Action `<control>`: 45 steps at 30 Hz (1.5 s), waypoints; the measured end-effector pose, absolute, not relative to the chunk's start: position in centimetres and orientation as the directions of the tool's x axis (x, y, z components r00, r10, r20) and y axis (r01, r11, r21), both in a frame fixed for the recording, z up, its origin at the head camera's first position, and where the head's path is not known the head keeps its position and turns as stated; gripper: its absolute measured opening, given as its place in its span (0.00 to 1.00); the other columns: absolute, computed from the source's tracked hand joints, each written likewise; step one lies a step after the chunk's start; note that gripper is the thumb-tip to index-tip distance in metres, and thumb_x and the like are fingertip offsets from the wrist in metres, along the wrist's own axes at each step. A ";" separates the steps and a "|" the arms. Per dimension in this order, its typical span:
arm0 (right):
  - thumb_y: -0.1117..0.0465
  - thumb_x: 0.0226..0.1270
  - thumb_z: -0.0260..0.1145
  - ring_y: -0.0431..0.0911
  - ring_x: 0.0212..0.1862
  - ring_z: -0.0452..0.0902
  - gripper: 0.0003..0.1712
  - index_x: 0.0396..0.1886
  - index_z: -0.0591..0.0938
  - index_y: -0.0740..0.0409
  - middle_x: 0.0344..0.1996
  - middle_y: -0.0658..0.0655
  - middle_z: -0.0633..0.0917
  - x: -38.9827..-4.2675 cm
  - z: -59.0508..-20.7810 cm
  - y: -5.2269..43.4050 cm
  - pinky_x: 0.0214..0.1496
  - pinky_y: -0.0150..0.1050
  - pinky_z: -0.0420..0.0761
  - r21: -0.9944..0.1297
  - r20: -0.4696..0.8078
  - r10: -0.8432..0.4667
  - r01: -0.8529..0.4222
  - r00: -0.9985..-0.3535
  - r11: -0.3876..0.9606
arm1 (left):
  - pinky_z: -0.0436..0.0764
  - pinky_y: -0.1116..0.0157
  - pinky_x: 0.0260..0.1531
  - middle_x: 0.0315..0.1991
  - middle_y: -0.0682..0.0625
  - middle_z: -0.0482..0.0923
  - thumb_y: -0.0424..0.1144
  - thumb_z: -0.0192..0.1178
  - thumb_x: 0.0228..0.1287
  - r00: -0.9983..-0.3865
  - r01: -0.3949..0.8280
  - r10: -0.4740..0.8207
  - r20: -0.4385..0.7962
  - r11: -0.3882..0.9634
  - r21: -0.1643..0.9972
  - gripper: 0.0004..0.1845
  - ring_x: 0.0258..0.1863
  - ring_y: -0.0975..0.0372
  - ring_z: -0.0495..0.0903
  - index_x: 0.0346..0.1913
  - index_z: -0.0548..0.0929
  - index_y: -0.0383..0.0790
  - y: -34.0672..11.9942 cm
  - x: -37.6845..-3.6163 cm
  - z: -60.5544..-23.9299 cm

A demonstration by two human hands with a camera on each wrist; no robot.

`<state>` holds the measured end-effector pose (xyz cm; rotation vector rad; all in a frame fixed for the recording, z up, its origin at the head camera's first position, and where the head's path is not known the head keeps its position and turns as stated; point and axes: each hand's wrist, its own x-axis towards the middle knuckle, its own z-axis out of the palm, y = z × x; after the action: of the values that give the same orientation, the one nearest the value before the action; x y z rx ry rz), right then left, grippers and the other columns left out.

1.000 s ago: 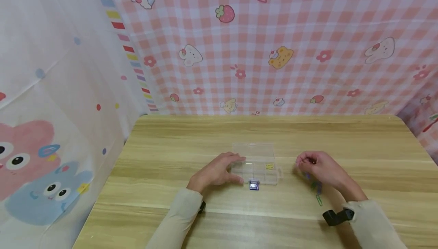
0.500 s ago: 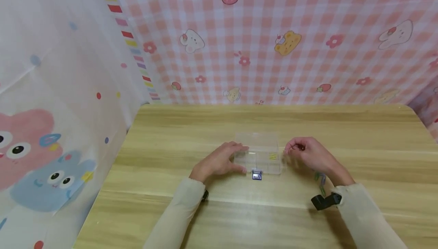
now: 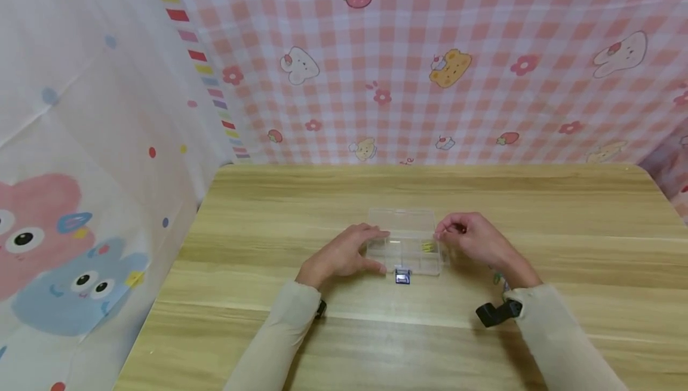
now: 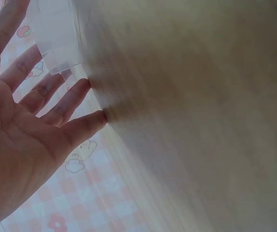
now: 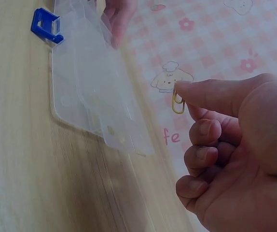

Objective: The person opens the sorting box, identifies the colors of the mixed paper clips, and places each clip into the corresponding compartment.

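A clear plastic compartment box [image 3: 404, 242] lies open in the middle of the wooden table [image 3: 322, 212], also seen as the clear box [image 5: 88, 72] in the right wrist view. Yellow clips [image 3: 427, 247] sit in its right compartment. My left hand [image 3: 344, 255] rests with straight fingers against the box's left side; the left wrist view shows its left hand [image 4: 27, 125] spread beside the box [image 4: 54, 38]. My right hand [image 3: 469, 237] hovers over the box's right edge, and its right hand [image 5: 230, 140] pinches a yellow paper clip [image 5: 177, 103].
A blue binder clip [image 3: 402, 276] lies just in front of the box, also visible as the blue clip [image 5: 46, 25]. Green and purple clips [image 3: 501, 277] lie on the table behind my right wrist. Patterned cloth walls close the back and left sides.
My right hand moved left from the loose clips on the table to the box's right edge, carrying the paper clip. The left hand stayed on the box.
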<state>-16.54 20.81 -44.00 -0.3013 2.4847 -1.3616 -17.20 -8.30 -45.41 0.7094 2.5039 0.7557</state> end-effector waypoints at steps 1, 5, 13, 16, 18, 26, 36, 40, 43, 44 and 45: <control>0.65 0.71 0.62 0.45 0.29 0.67 0.05 0.38 0.83 0.61 0.25 0.53 0.72 -16.5 -44.0 20.7 0.26 0.32 0.67 -0.846 -0.157 -0.318 -0.039 -0.935 0.531 | 0.61 0.54 0.73 0.74 0.48 0.63 0.52 0.71 0.59 -0.778 0.344 0.578 -0.247 0.720 0.603 0.39 0.74 0.54 0.59 0.72 0.69 0.53 -8.3 -17.2 -45.4; 0.66 0.71 0.62 0.46 0.30 0.68 0.05 0.38 0.83 0.63 0.26 0.55 0.73 -16.6 -44.0 20.3 0.27 0.32 0.68 -0.852 -0.158 -0.331 -0.041 -0.930 0.522 | 0.60 0.54 0.73 0.74 0.48 0.63 0.53 0.71 0.58 -0.781 0.337 0.574 -0.247 0.720 0.606 0.39 0.74 0.54 0.59 0.72 0.70 0.54 -8.4 -17.1 -45.4; 0.69 0.69 0.61 0.46 0.30 0.68 0.05 0.37 0.83 0.63 0.26 0.54 0.74 -16.7 -44.8 19.9 0.29 0.32 0.69 -0.858 -0.150 -0.348 -0.053 -0.925 0.510 | 0.60 0.53 0.73 0.74 0.49 0.62 0.53 0.70 0.59 -0.782 0.332 0.571 -0.249 0.721 0.608 0.38 0.74 0.54 0.58 0.72 0.69 0.54 -8.5 -16.9 -45.4; 0.67 0.69 0.62 0.46 0.31 0.68 0.05 0.38 0.84 0.62 0.27 0.54 0.74 -16.7 -44.9 20.0 0.30 0.33 0.69 -0.855 -0.155 -0.350 -0.052 -0.924 0.515 | 0.60 0.53 0.73 0.74 0.48 0.62 0.53 0.71 0.58 -0.783 0.333 0.571 -0.246 0.720 0.608 0.39 0.74 0.54 0.58 0.72 0.70 0.53 -8.5 -16.9 -45.5; 0.65 0.70 0.63 0.46 0.32 0.69 0.06 0.40 0.85 0.61 0.28 0.54 0.75 -16.6 -44.7 20.2 0.30 0.33 0.70 -0.849 -0.166 -0.339 -0.041 -0.926 0.527 | 0.60 0.53 0.73 0.74 0.48 0.63 0.53 0.71 0.58 -0.784 0.335 0.572 -0.244 0.719 0.610 0.39 0.74 0.54 0.59 0.72 0.70 0.53 -8.5 -16.9 -45.5; 0.66 0.70 0.61 0.46 0.33 0.69 0.09 0.43 0.85 0.62 0.35 0.57 0.80 -16.4 -44.4 20.6 0.31 0.32 0.71 -0.852 -0.156 -0.341 -0.048 -0.927 0.522 | 0.61 0.53 0.73 0.74 0.48 0.62 0.53 0.71 0.58 -0.788 0.327 0.565 -0.247 0.722 0.609 0.39 0.74 0.54 0.59 0.72 0.70 0.54 -8.7 -16.9 -45.7; 0.68 0.70 0.62 0.46 0.33 0.70 0.06 0.34 0.84 0.61 0.30 0.54 0.81 -16.5 -45.4 19.7 0.33 0.32 0.72 -0.837 -0.130 -0.387 -0.108 -0.913 0.536 | 0.61 0.53 0.73 0.74 0.48 0.63 0.53 0.71 0.58 -0.782 0.335 0.576 -0.239 0.711 0.618 0.39 0.74 0.54 0.59 0.72 0.70 0.53 -8.5 -16.9 -45.7; 0.68 0.69 0.62 0.46 0.33 0.70 0.06 0.33 0.84 0.60 0.30 0.54 0.81 -16.5 -45.3 19.6 0.32 0.33 0.71 -0.818 -0.143 -0.364 -0.097 -0.920 0.567 | 0.61 0.53 0.73 0.73 0.48 0.64 0.53 0.71 0.58 -0.781 0.344 0.579 -0.234 0.711 0.613 0.39 0.73 0.54 0.60 0.72 0.70 0.53 -8.5 -16.9 -45.6; 0.68 0.69 0.62 0.47 0.33 0.70 0.06 0.32 0.84 0.59 0.29 0.54 0.81 -16.5 -45.1 19.5 0.31 0.33 0.71 -0.808 -0.160 -0.339 -0.074 -0.927 0.584 | 0.62 0.53 0.72 0.73 0.48 0.64 0.53 0.71 0.58 -0.780 0.350 0.583 -0.228 0.708 0.613 0.39 0.73 0.54 0.60 0.72 0.70 0.52 -8.4 -17.0 -45.5; 0.68 0.68 0.63 0.47 0.32 0.70 0.06 0.32 0.84 0.59 0.29 0.54 0.81 -16.5 -45.1 19.5 0.30 0.33 0.71 -0.806 -0.163 -0.332 -0.069 -0.929 0.588 | 0.62 0.53 0.72 0.73 0.48 0.64 0.53 0.71 0.58 -0.780 0.351 0.583 -0.227 0.708 0.612 0.39 0.73 0.54 0.60 0.72 0.70 0.52 -8.4 -17.0 -45.5; 0.68 0.68 0.63 0.47 0.32 0.70 0.05 0.32 0.84 0.59 0.29 0.54 0.80 -16.5 -45.0 19.4 0.30 0.33 0.71 -0.805 -0.167 -0.325 -0.062 -0.931 0.590 | 0.62 0.53 0.72 0.73 0.48 0.64 0.53 0.71 0.58 -0.781 0.351 0.582 -0.227 0.709 0.612 0.39 0.73 0.54 0.60 0.72 0.70 0.52 -8.4 -17.0 -45.5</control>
<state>-16.49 19.44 -45.03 -0.3163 2.5249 -1.2622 -17.01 -8.43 -45.49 0.7216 2.5101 0.7810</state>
